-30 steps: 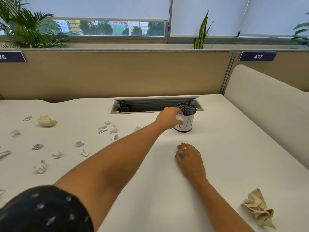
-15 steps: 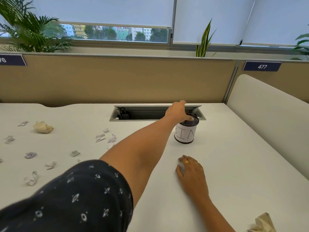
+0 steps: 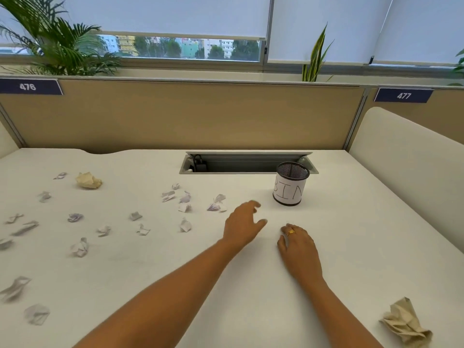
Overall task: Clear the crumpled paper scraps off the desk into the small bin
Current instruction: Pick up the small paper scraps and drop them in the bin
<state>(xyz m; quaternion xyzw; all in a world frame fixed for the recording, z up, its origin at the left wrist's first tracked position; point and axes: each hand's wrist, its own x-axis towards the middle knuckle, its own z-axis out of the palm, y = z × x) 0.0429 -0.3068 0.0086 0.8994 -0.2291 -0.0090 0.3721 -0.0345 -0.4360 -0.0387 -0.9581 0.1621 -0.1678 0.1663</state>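
Left hand (image 3: 242,226) hovers empty, fingers spread, above the white table (image 3: 351,247); right hand (image 3: 298,247) rests flat, released, nearer than the black mesh paper-wrapped bin (image 3: 288,190).

Premises: an open-plan office, viewed from one workstation. A white desk (image 3: 339,247) is enclosed at the rear by a tan partition screen (image 3: 200,114) and at the right by a cream side divider (image 3: 406,156). Numbered seat plates reading 476 (image 3: 27,86) and 477 (image 3: 403,95) are fixed along the top of the screen. A recessed cable tray (image 3: 241,165) with its lid open is set into the desk surface, a plug visible inside. Behind the screen, potted plants (image 3: 62,43) stand along a window ledge. Roller blinds (image 3: 163,13) are mostly lowered; city buildings (image 3: 180,47) show below them.
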